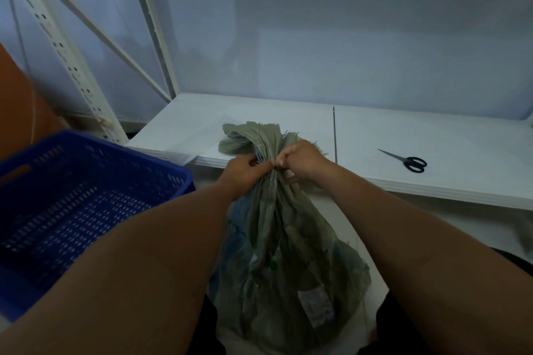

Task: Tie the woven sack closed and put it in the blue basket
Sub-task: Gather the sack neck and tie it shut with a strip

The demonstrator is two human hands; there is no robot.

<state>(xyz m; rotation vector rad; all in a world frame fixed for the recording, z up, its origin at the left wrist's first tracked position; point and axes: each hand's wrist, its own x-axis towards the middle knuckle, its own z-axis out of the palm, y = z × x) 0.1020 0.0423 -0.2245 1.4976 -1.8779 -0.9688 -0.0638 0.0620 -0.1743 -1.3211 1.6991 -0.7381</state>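
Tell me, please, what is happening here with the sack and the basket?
A person is closing a greenish woven sack that stands between their knees. Both hands, the left hand and the right hand, pinch the gathered neck just below its frayed top, apparently working on the tie. The blue basket sits at their left and nothing shows inside it; the sack is not in it yet. Black-handled scissors lie untouched on the white shelf to the right.

Sack (277,253): dull grey-green weave, semi-sheer, with blue streaks at the gathered neck, a small green spot mid-body and a pale label lower down. Basket (86,196): solid blue, walls and floor perforated in rows of slots. Scissors (409,161): black handles, grey blades. Shelf (403,135): plain white. Upright (57,46): cream, punched holes.
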